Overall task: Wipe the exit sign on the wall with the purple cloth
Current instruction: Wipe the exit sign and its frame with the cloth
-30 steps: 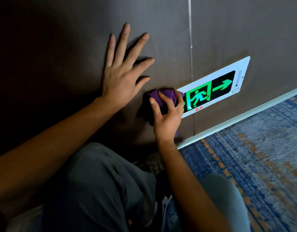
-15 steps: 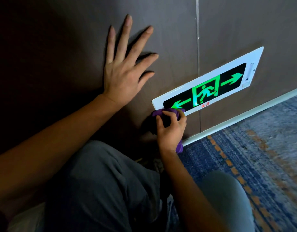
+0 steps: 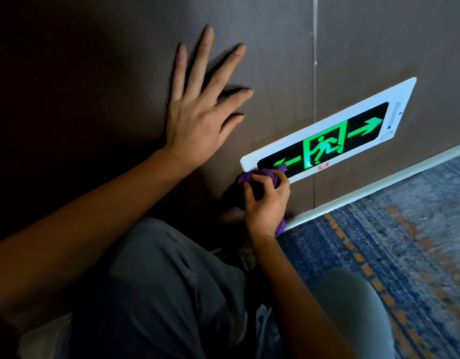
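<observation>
The exit sign [image 3: 327,141] is a white-framed panel low on the dark wall, with a glowing green running figure and two green arrows. My right hand [image 3: 266,200] grips the bunched purple cloth [image 3: 249,176] and presses it on the sign's lower left corner, covering part of the left arrow. A tail of cloth sticks out below my palm. My left hand [image 3: 200,110] lies flat on the wall with fingers spread, up and left of the sign.
A thin vertical seam [image 3: 314,99] runs down the wall behind the sign. A pale skirting strip [image 3: 379,187] meets a blue and orange patterned carpet [image 3: 392,250]. My knees in grey trousers [image 3: 159,294] fill the lower frame.
My right hand slid the cloth from the sign's left half down off its lower edge, then back up onto the lower left corner. The left hand stayed flat on the wall.
</observation>
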Available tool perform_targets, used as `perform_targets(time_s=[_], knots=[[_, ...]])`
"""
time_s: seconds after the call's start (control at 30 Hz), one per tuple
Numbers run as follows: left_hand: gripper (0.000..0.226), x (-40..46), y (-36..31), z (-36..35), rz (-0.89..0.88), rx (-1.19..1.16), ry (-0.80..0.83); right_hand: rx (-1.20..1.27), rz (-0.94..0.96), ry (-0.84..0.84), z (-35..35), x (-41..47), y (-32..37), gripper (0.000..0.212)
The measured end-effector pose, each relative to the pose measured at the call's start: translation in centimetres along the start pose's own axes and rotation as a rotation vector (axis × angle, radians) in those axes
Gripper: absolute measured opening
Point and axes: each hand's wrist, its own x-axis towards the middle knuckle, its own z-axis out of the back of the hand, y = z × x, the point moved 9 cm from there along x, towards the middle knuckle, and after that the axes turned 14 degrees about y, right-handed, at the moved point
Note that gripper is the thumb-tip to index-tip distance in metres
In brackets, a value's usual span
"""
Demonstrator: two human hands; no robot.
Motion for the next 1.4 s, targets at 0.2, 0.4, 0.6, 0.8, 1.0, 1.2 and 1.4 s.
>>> perform_targets(time_s=[0.2, 0.4, 0.6, 0.8, 1.0, 1.2, 1.4], knots=[[0.036, 0.0, 0.0, -0.3, 0.000, 0.008, 0.027, -0.089, 0.049, 0.009, -0.5, -0.2, -2.4, 0.022], [0.048, -0.3, -1.2, -0.7, -0.053, 0.037, 0.114, -0.102, -0.034, 0.074, 0.3, -0.7, -4.2, 0.022], [0.053, -0.3, -1.1, -0.7, -0.056, 0.071, 0.107, 0.128, 0.155, -0.125, 3.6, 1.2, 3.3, 0.032], [0.053, -0.3, -1.1, -0.8, -0.055, 0.078, 0.109, -0.013, 0.193, -0.112, 2.2, 1.7, 4.1, 0.039], [0.054, -0.2, -1.1, -0.9, -0.047, 0.090, 0.108, -0.028, 0.114, -0.094, 0.1, -0.1, -0.2, 0.042], [0.050, -0.2, -1.2, -0.9, -0.047, 0.075, 0.123, 0.087, -0.105, -0.048, -0.5, -1.4, -3.2, 0.044], [0.054, -0.2, -1.1, -1.1, -0.036, 0.048, 0.148, 0.141, 0.010, -0.132, 1.4, -0.1, 1.9, 0.042]])
